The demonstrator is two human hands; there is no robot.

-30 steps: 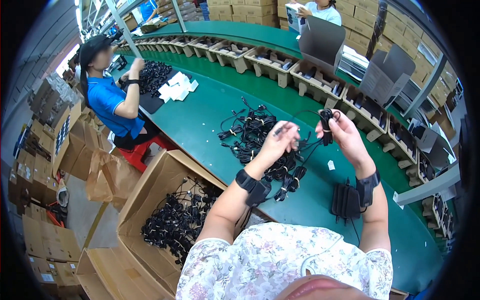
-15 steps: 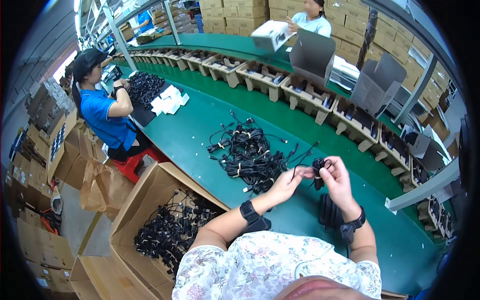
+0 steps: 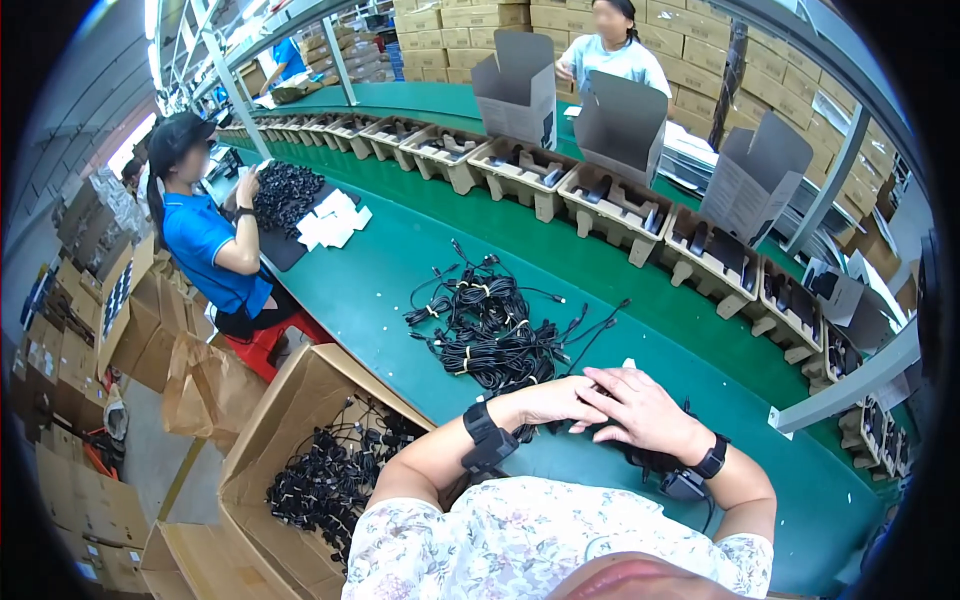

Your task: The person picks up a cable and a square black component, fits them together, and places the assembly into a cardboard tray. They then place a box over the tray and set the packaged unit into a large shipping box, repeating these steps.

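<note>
My left hand (image 3: 550, 402) and my right hand (image 3: 648, 412) meet over the near edge of a heap of black cables (image 3: 485, 325). The right hand lies across the left fingers, its own fingers stretched out. The left fingertips are hidden beneath it, and I cannot make out whether they hold anything. Many cables in the heap are coiled and tied with pale bands, their plug ends sticking out. Black pieces (image 3: 650, 460) lie on the green table beneath my right hand and wrist, partly covered. Each of my wrists wears a black strap with a small box.
An open carton (image 3: 290, 400) of black cables stands at my left. Beyond the table, a row of cardboard trays (image 3: 610, 215) holds black parts beside upright open boxes (image 3: 625, 125). A co-worker in blue (image 3: 210, 235) works by another black pile (image 3: 285, 195); a second person stands opposite.
The small black cable bundle held up between my hands has gone from sight. My hands came lower and together, the right over the left. The person opposite's white box has left their hands.
</note>
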